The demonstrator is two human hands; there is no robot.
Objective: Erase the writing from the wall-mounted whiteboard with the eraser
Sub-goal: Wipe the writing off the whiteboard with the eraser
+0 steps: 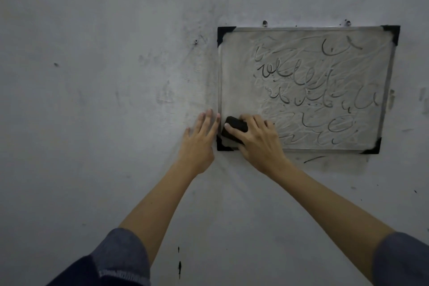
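Head view: my right hand (256, 140) curls its fingers round the black eraser (234, 129), pressed to the lower-left corner of the whiteboard (239, 90) at frame right. My left hand (199, 141) lies flat, fingers straight, on the wall (92, 76) beside the frame. Left strip wiped; dark script (308, 83) remains across most of the board.

I'm facing a scuffed grey wall (104, 76), smudges showing all over, a small screw (196, 41) sticking out, black drips (179, 267) running down low.
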